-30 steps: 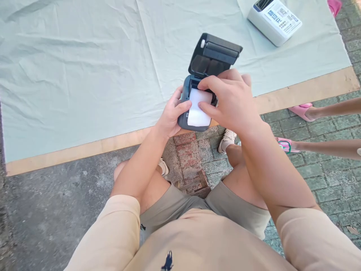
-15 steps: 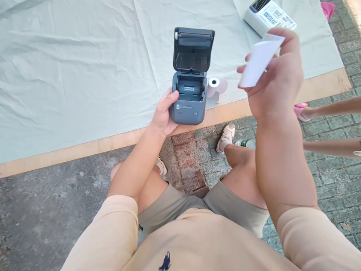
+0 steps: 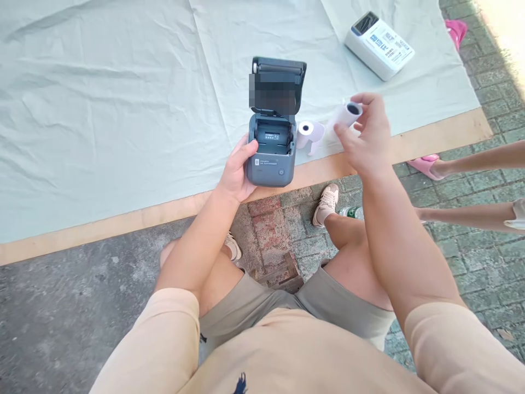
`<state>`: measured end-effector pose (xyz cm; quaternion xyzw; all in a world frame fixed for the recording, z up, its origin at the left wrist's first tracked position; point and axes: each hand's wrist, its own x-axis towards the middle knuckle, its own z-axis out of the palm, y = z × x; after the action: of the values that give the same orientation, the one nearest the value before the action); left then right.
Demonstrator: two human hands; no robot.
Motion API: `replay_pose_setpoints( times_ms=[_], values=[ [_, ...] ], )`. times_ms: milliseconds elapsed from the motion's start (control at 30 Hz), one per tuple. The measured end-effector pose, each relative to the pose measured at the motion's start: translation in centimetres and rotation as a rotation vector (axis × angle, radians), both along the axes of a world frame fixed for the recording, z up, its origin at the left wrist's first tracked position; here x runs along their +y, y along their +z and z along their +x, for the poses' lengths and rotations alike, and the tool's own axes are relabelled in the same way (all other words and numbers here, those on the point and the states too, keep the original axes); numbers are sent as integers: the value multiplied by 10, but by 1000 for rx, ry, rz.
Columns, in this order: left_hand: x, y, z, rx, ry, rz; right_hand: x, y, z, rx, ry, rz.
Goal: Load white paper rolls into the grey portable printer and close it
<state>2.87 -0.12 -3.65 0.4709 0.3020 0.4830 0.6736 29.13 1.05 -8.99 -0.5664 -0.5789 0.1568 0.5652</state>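
My left hand (image 3: 239,171) is closed around the left side of a dark grey label printer (image 3: 270,168), its thumb over the rim. The printer's lid (image 3: 298,90) stands raised, and the paper bay (image 3: 273,138) inside holds no roll. To the right, my right hand (image 3: 369,134) grips a paper roll (image 3: 346,114) with a dark hollow core, thumb and fingers at its ends. Between the printer and that hand, a smaller white paper roll (image 3: 305,129) rests on the cloth with its loose end curling out.
A white box (image 3: 379,46) with printed labels lies at the back right of the cloth-covered table (image 3: 123,109). Its wooden edge (image 3: 164,207) runs along the front. A bottle (image 3: 351,212) is below, near my shoe (image 3: 327,203). Another person's legs (image 3: 479,158) show at right.
My right hand has come down and left, turning the paper so the roll's core end now shows. The left hand still holds the open printer, which sits slightly lower in view.
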Motion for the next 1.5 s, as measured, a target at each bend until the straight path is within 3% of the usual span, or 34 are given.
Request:
replay_pose_setpoints(
  times_ms=[100, 200, 367, 467, 600, 733, 800, 933, 1133, 1300, 1500],
  values=[
    [-4, 3, 0, 4, 38, -57, -4, 9, -8, -15, -56, -147],
    [-4, 5, -2, 27, 57, -107, -6, 13, -15, 2, -23, -247],
    [-3, 4, -5, 28, 51, -97, -2, 6, -13, 10, -4, -184],
    [-2, 2, -5, -2, 66, -98, -5, 4, -15, -43, -87, -3],
    [-2, 2, -3, -1, 66, -96, -18, 11, -37, -270, -231, 218],
    [-1, 3, -3, -18, 50, -73, -25, 20, -66, -440, -141, 137],
    [-1, 2, -4, -30, 51, -85, -24, 22, -72, -449, -164, 87],
    [-2, 0, -5, -39, 33, -88, -17, 23, -72, -409, -235, 70],
    [-3, 1, -3, -35, 54, -90, -15, 22, -68, -392, -133, 31],
    [-2, 2, -4, -19, 55, -57, -24, 32, -60, -260, -158, 171],
    [-2, 1, -2, 13, 41, -43, -27, 40, -59, 254, 124, 479]
  ],
)
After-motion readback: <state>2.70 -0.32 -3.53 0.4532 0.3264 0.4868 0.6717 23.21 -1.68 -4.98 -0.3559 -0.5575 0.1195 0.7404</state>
